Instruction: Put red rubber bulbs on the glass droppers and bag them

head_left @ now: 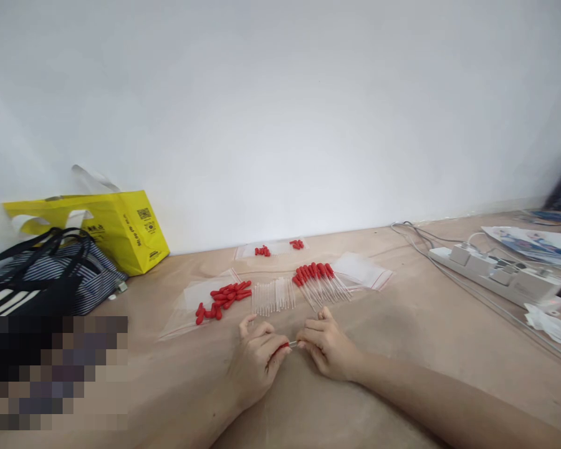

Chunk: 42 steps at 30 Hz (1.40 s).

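Observation:
Between the thumb and fingers of my left hand (260,357) is a red rubber bulb, mostly covered by the fingertips. My right hand (326,346) pinches a thin clear dropper tube (293,343), whose end meets the bulb; how far it is inside I cannot tell. Beyond my hands lies a row of bare clear tubes (273,295). To its left, loose red rubber bulbs (229,294) are heaped on a clear plastic bag (191,298). To its right, several droppers (320,284) with red bulbs on their tubes lie side by side.
Another zip bag (362,271) lies behind the droppers. Near the wall, a bag (247,251) bears more small red bulbs (262,251). A yellow bag (140,234) and striped bag (98,280) stand left. On the right are a power strip (486,274), cables, tissue (551,324) and printed sheets (533,243).

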### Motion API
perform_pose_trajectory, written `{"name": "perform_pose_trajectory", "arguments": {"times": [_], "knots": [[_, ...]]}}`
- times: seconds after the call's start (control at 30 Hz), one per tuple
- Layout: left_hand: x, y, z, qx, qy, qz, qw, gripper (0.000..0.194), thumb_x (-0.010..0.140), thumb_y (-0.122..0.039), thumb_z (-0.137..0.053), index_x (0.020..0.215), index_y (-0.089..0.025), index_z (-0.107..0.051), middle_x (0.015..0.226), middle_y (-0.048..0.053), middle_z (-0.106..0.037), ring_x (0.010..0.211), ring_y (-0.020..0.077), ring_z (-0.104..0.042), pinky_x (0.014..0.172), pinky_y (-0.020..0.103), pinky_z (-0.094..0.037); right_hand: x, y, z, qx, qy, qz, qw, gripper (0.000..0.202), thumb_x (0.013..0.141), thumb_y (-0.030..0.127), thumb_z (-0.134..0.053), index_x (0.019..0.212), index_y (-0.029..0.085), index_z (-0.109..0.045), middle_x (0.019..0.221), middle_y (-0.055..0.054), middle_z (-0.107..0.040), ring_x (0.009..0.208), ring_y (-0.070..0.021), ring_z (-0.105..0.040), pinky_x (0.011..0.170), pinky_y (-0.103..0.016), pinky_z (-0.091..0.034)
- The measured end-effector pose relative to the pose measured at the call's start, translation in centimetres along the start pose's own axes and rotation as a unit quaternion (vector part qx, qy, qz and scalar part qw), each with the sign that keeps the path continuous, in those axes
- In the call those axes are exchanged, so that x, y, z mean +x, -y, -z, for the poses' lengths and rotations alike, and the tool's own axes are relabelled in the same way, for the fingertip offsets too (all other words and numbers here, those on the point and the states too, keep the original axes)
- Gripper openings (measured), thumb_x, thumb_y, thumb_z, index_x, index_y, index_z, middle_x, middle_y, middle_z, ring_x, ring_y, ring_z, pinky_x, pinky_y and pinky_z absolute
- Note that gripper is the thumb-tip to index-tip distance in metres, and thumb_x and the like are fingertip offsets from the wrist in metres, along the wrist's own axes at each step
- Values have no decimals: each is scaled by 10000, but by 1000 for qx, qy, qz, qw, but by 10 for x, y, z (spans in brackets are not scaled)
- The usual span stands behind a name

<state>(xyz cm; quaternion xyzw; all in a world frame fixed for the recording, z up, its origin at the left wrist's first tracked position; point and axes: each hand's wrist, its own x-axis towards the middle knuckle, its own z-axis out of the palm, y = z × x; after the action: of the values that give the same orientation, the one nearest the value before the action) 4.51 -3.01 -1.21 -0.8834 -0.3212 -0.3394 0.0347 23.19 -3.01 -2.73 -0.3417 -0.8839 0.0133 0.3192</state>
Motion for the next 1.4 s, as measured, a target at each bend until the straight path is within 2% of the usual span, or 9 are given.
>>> {"name": "perform_pose_trajectory", "arguments": {"times": [0.2, 0.33, 0.43, 0.57, 0.7, 0.83, 1.13, 1.27, 1.4], "knots": [[2, 6, 6, 17, -21, 9, 1000, 143, 819, -247, -457, 791, -267, -596, 636, -71, -652, 659, 138, -531, 890, 439, -137, 7, 1, 11, -6, 30, -3, 1000, 203, 865, 191, -364, 896, 190, -565, 768, -10, -589, 713, -110, -480, 672, -273, -223], [6, 12, 9, 34, -20, 27, 999, 162, 830, -262, -453, 775, -284, -604, 661, -75, -658, 678, 140, -538, 891, 443, -138, 10, 3, 19, -75, 42, -7, 996, 189, 838, 227, -440, 961, 229, -583, 758, -17, -578, 747, -134, -461, 654, -284, -207], [8, 17, 12, 75, -5, 28, 997, 147, 826, -296, -460, 857, -306, -604, 788, -48, -666, 793, 164, -545, 899, 435, -148, 7, 1, 18, -93, 46, -25, 994, 203, 814, 191, -455, 953, 236, -596, 736, -19, -580, 739, -140, -455, 649, -290, -207], [7, 35, 19, 179, -24, 96, 979, 271, 777, -367, -503, 1028, -275, -548, 1012, 28, -609, 957, 223, -496, 892, 443, -180, 10, -15, 13, -74, -31, -156, 985, 225, 797, 173, -438, 948, 242, -589, 778, -12, -601, 765, -146, -480, 658, -277, -228], [4, 64, 32, 265, -54, 229, 935, 233, 753, -346, -494, 936, -225, -573, 995, 68, -598, 928, 253, -491, 836, 452, -233, 30, -41, 13, -94, -117, -300, 942, 181, 779, 198, -433, 899, 189, -568, 761, -19, -617, 785, -163, -507, 678, -279, -238], [1, 83, 42, 300, -47, 293, 907, 205, 727, -374, -509, 840, -225, -593, 931, 67, -599, 907, 267, -477, 810, 447, -256, 53, -56, 8, -142, -120, -360, 914, 134, 764, 201, -431, 798, 181, -559, 756, -31, -628, 807, -184, -511, 702, -301, -224], [-2, 86, 40, 330, -51, 274, 902, 151, 723, -356, -529, 713, -230, -611, 900, 52, -585, 887, 247, -468, 832, 458, -230, 55, -65, -3, -188, -78, -383, 901, 171, 779, 253, -425, 780, 183, -581, 814, -53, -631, 851, -206, -500, 715, -328, -212], [2, 88, 30, 325, -45, 227, 917, 139, 741, -311, -520, 767, -229, -630, 923, 64, -582, 893, 244, -474, 850, 467, -224, 59, -53, -3, -197, -90, -345, 913, 203, 786, 279, -418, 786, 185, -598, 857, -56, -627, 854, -201, -495, 744, -339, -212], [12, 93, 19, 340, -51, 194, 919, 161, 768, -286, -500, 816, -238, -646, 977, 77, -574, 938, 253, -461, 871, 483, -208, 73, -37, -8, -198, -33, -340, 919, 221, 773, 256, -420, 750, 181, -626, 818, -76, -637, 834, -212, -503, 753, -367, -209]]}}
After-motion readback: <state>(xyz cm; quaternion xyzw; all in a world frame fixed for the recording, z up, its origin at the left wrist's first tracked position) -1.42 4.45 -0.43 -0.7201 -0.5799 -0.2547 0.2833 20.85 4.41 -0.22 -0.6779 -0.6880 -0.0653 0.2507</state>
